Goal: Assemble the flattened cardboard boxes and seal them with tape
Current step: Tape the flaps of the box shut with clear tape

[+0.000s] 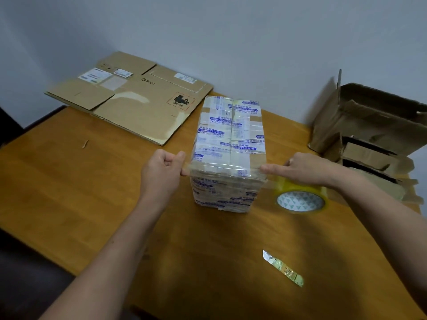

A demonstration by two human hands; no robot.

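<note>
A small cardboard box (230,144), covered in old printed tape, stands upright in the middle of the wooden table (92,181). A strip of clear tape (227,170) runs across its near top edge. My left hand (165,168) pinches the strip's free end at the box's left side. My right hand (302,168) lies over the yellowish tape roll (300,199) to the right of the box, index finger straight and pressing the tape at the box's right top corner. A large flattened box (131,98) lies at the back left.
An open, torn cardboard box (369,125) with smaller boxes inside stands at the right edge. A cut scrap of tape (283,267) lies on the near table. A small sliver (85,143) lies at the left. A wall rises behind the table.
</note>
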